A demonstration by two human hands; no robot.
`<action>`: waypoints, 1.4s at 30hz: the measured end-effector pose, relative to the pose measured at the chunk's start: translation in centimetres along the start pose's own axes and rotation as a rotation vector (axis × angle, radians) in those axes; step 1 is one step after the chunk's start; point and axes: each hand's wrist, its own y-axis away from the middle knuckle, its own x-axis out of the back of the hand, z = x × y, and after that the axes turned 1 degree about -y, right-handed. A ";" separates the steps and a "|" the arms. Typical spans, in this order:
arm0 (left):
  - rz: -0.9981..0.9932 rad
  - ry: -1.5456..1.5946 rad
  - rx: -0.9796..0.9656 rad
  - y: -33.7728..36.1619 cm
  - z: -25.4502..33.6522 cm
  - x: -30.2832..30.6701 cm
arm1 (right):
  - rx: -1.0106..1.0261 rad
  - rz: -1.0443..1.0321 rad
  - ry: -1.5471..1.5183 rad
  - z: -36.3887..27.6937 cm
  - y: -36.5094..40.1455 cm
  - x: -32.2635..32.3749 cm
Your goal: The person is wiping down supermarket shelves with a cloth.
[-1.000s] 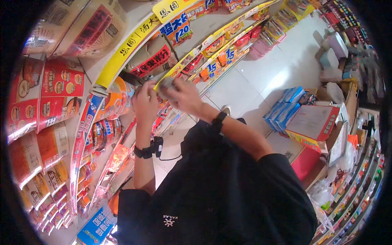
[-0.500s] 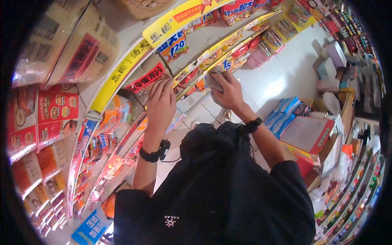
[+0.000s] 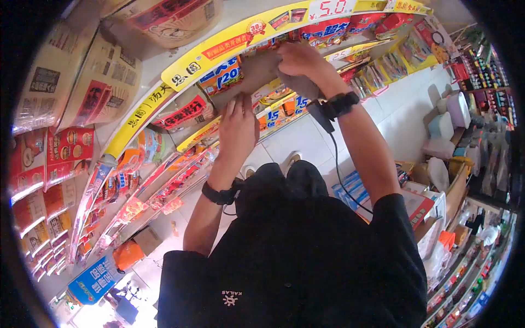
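My right hand (image 3: 305, 64) is over the shelf, fingers closed on a grey cloth (image 3: 299, 86) that hangs below the palm. Beneath and beside that hand lies the grey shelf surface (image 3: 257, 70). My left hand (image 3: 239, 127) is at the shelf's front edge, its fingers bent and near each other, with nothing visible in them. Close to its fingertips stands a packet with a red label (image 3: 186, 115). Behind, between the two hands, sits an orange and blue noodle packet (image 3: 221, 76). Red and blue packets (image 3: 326, 31) lie beyond my right hand.
A yellow price strip (image 3: 183, 74) runs along the upper shelf, above my hands. Lower shelves hold more packets (image 3: 279, 116). Blue packages (image 3: 350, 191) and an open carton (image 3: 421, 210) stand on the floor at right. A black cable (image 3: 338, 158) hangs from my right wrist.
My right hand has moved up and deeper over the shelf with the cloth. My left hand has shifted right and slightly down, its fingers now more bent. The view has shifted too.
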 end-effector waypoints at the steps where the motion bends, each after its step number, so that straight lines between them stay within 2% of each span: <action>1: 0.004 0.015 0.003 0.0 0.1 0.1 | -0.054 -0.089 -0.009 -0.9 -1.1 0.2; 2: 0.006 0.030 0.007 0.1 0.0 0.2 | -0.109 -0.179 -0.019 -1.7 -1.8 0.3; 3: 0.004 0.033 0.011 0.3 0.0 0.1 | -0.107 -0.184 -0.018 -2.3 -2.2 0.2; 6: 0.040 0.090 0.021 0.4 -0.2 -0.2 | -0.001 -0.165 -0.107 -3.9 -3.0 0.5; 8: 0.039 0.141 0.023 0.7 -0.3 0.5 | 0.128 -0.369 -0.318 -5.0 -3.5 1.8; 9: 0.043 0.145 0.015 0.9 -0.5 1.1 | 0.121 -0.364 -0.313 -4.6 -3.1 1.3; 11: 0.097 0.181 -0.051 2.5 -0.6 2.5 | 0.253 0.032 -0.351 -1.5 -0.4 -0.3; 13: 0.101 0.255 -0.063 4.4 -1.4 3.3 | -0.085 -0.010 -0.882 1.0 4.4 -0.2; 15: 0.099 0.327 -0.074 6.1 -1.9 3.7 | -0.403 0.098 -1.042 -1.1 11.0 3.3; 17: 0.068 0.340 -0.053 6.7 -2.2 3.8 | -0.546 0.036 -0.988 1.3 16.0 1.4; 19: 0.074 0.325 -0.073 6.1 -2.7 3.4 | -0.499 0.011 -0.794 1.0 21.4 -2.4; 22: 0.095 0.264 -0.090 4.4 -2.7 3.0 | -0.505 0.033 -0.748 -1.8 23.8 -5.6; 25: 0.090 0.192 -0.100 2.9 -2.4 2.4 | -0.427 0.154 -0.771 -4.7 23.2 -7.9; 27: 0.076 0.160 -0.103 1.5 -2.2 1.7 | -0.444 0.186 -0.799 -5.5 22.4 -9.0; 28: 0.060 0.172 -0.090 0.4 -2.0 1.2 | -0.401 0.363 -0.792 -7.7 20.5 -9.5; 29: 0.046 0.185 -0.073 -0.6 -1.8 0.8 | -0.387 0.449 -0.820 -8.2 19.4 -10.1; 33: 0.060 0.282 -0.001 -2.8 -2.9 -1.2 | -0.382 0.678 -0.766 -11.2 13.9 -9.6; 34: -0.004 0.363 0.073 -3.2 -2.8 -0.5 | -0.363 0.753 -0.765 -11.6 12.7 -9.7; 35: -0.065 0.445 0.146 -3.7 -2.5 -0.2 | -0.358 0.771 -0.751 -11.8 11.4 -9.8; 37: -0.060 0.481 0.109 -3.9 -2.8 -0.4 | -0.382 0.829 -0.753 -11.4 9.5 -8.9; 39: -0.136 0.735 0.245 -3.5 -3.9 0.1 | -0.372 0.904 -0.731 -11.8 8.3 -9.2; 40: -0.170 0.748 0.247 -3.3 -4.4 0.6 | -0.370 0.974 -0.714 -12.5 8.1 -9.6; 42: -0.166 0.717 0.249 -3.4 -4.8 0.7 | -0.337 0.940 -0.710 -13.9 7.9 -10.8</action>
